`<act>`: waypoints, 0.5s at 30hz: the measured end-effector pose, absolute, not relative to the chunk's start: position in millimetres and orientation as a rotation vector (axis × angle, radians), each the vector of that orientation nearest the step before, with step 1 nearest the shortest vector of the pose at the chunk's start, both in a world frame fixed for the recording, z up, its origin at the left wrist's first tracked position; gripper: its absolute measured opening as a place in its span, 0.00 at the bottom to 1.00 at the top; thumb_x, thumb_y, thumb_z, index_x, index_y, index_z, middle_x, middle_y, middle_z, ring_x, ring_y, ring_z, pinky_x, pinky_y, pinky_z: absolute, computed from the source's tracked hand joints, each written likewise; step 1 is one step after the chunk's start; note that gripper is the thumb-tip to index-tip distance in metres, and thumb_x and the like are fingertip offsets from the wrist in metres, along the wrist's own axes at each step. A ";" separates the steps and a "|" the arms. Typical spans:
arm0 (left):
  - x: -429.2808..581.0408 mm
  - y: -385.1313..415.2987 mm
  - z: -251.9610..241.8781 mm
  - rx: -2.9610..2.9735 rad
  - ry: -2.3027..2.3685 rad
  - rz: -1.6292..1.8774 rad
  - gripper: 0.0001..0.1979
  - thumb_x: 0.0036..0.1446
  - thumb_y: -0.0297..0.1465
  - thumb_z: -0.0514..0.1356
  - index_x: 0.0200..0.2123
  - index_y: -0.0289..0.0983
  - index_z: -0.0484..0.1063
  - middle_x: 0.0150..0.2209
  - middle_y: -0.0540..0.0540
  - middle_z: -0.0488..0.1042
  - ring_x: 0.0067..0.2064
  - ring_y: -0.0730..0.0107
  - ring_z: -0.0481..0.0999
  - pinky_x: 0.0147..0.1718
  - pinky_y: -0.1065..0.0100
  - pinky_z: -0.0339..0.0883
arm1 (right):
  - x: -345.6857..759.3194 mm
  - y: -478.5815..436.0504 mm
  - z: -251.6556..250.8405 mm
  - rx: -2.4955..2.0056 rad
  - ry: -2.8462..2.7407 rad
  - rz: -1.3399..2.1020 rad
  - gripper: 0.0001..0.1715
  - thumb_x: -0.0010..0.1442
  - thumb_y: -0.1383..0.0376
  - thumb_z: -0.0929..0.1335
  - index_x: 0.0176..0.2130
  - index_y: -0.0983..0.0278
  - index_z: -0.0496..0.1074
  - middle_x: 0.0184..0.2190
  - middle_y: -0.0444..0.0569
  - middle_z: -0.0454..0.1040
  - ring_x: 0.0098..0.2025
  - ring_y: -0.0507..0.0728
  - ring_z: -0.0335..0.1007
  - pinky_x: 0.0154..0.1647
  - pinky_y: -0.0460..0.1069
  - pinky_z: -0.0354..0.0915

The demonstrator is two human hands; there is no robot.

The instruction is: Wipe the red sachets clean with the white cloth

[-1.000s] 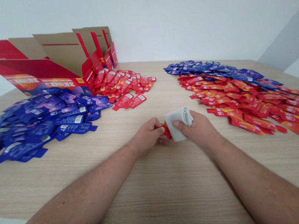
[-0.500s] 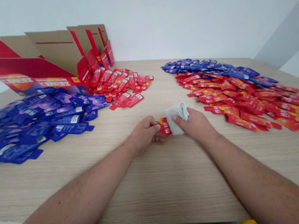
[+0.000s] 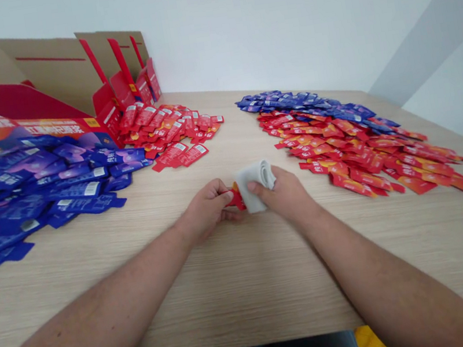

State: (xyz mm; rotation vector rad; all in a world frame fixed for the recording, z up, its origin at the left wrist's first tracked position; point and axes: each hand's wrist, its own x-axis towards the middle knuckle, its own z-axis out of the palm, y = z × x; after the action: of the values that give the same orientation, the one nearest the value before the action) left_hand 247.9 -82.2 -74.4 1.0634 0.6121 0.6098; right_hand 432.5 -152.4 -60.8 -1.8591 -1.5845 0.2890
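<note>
Between thumb and fingers, my left hand (image 3: pixel 210 206) pinches one end of a red sachet (image 3: pixel 237 197). My right hand (image 3: pixel 285 193) grips a folded white cloth (image 3: pixel 253 186), which lies against the sachet and covers its right part. Both hands are close together just above the middle of the table (image 3: pixel 239 278). Behind my left hand is a pile of red sachets (image 3: pixel 162 127). Another pile of red sachets (image 3: pixel 369 154) spreads out to the right of my right hand.
Blue sachets (image 3: pixel 48 182) are heaped at the left, in front of open red cartons (image 3: pixel 53 128) with brown insides. More blue sachets (image 3: pixel 308 104) lie along the back of the right pile. A white wall (image 3: pixel 234 20) borders the table behind. Something yellow (image 3: pixel 373 344) shows below the front edge.
The camera view has turned slightly right, so everything sits further left. The cloth now covers more of the red sachet, hiding its white lettering. Both hands keep their hold.
</note>
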 end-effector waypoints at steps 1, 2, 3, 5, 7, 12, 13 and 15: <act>247.8 -82.3 -73.5 1.065 0.614 0.601 0.13 0.52 0.28 0.65 0.31 0.37 0.60 0.28 0.50 0.73 0.29 0.66 0.79 0.28 0.63 0.76 | 430.0 -153.1 -60.7 -1.828 -1.664 0.316 0.20 0.60 0.50 0.68 0.42 0.62 0.76 0.39 0.52 0.80 0.40 0.59 0.75 0.40 0.50 0.67; 247.7 -82.4 -72.6 1.063 0.619 0.597 0.13 0.52 0.28 0.65 0.31 0.37 0.60 0.27 0.51 0.73 0.29 0.66 0.78 0.28 0.63 0.76 | 428.4 -153.5 -60.7 -1.818 -1.730 0.332 0.20 0.60 0.50 0.68 0.42 0.62 0.76 0.39 0.52 0.80 0.40 0.59 0.75 0.41 0.50 0.66; 247.5 -82.5 -71.9 1.056 0.627 0.600 0.13 0.52 0.28 0.65 0.30 0.37 0.60 0.26 0.51 0.73 0.28 0.66 0.78 0.28 0.63 0.76 | 427.9 -153.4 -60.7 -1.836 -1.758 0.328 0.20 0.60 0.50 0.68 0.42 0.62 0.76 0.39 0.52 0.80 0.40 0.59 0.75 0.41 0.51 0.66; 247.0 -82.5 -70.6 1.035 0.639 0.618 0.12 0.53 0.28 0.64 0.30 0.37 0.60 0.27 0.50 0.73 0.29 0.66 0.78 0.27 0.63 0.76 | 429.9 -152.5 -60.3 -1.922 -1.687 0.265 0.20 0.61 0.51 0.67 0.43 0.63 0.76 0.41 0.54 0.80 0.42 0.60 0.75 0.43 0.52 0.66; 246.8 -82.8 -70.0 1.026 0.633 0.624 0.11 0.54 0.28 0.64 0.31 0.37 0.60 0.29 0.49 0.74 0.30 0.66 0.78 0.28 0.63 0.76 | 432.7 -152.0 -59.6 -1.958 -1.574 0.218 0.20 0.61 0.51 0.66 0.43 0.63 0.76 0.41 0.55 0.80 0.42 0.61 0.75 0.43 0.52 0.66; 246.7 -83.2 -70.6 1.065 0.608 0.593 0.10 0.54 0.27 0.62 0.30 0.37 0.60 0.26 0.50 0.73 0.28 0.66 0.78 0.28 0.62 0.76 | 431.6 -152.9 -60.9 -1.818 -1.733 0.344 0.20 0.59 0.50 0.68 0.41 0.62 0.76 0.38 0.52 0.80 0.40 0.60 0.76 0.41 0.51 0.67; 246.6 -83.1 -70.8 1.064 0.618 0.602 0.10 0.54 0.26 0.61 0.30 0.37 0.60 0.26 0.50 0.73 0.29 0.66 0.78 0.28 0.63 0.76 | 432.4 -152.4 -61.8 -1.843 -1.720 0.342 0.20 0.59 0.50 0.68 0.41 0.63 0.76 0.39 0.53 0.80 0.40 0.60 0.76 0.41 0.51 0.67; 246.2 -83.0 -71.0 1.050 0.641 0.627 0.09 0.55 0.26 0.61 0.30 0.37 0.60 0.28 0.50 0.73 0.30 0.67 0.78 0.27 0.63 0.77 | 436.1 -150.7 -63.4 -1.930 -1.584 0.305 0.20 0.61 0.51 0.67 0.43 0.63 0.76 0.40 0.54 0.81 0.41 0.60 0.76 0.42 0.51 0.67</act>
State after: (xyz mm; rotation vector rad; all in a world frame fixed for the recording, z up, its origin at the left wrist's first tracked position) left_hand 246.2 -83.0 -71.0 1.0505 0.6409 0.6271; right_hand 436.1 -150.7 -63.4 -1.9305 -1.5844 0.3050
